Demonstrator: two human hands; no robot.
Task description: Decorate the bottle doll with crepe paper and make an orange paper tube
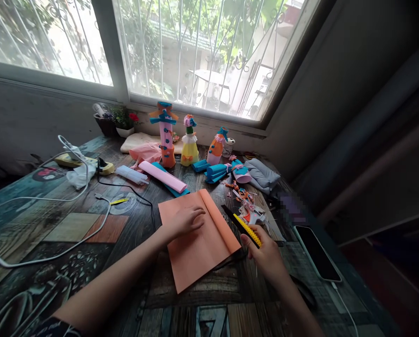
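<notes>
Right hand (263,248) clasps yellow-and-black tool (243,225); left hand (186,220) loosely spread on orange sheet (198,252). White pot (125,133): greenery (121,118), red bloom (133,117), probably.

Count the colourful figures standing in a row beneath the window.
3: the tall pink figure at left, the yellow figure in the middle, and the orange figure at right. None in that row looks hidden.

Tabletop (132,262) — 7-like mark (213,322); sleeve (55,328) lettering — illegible.
</notes>
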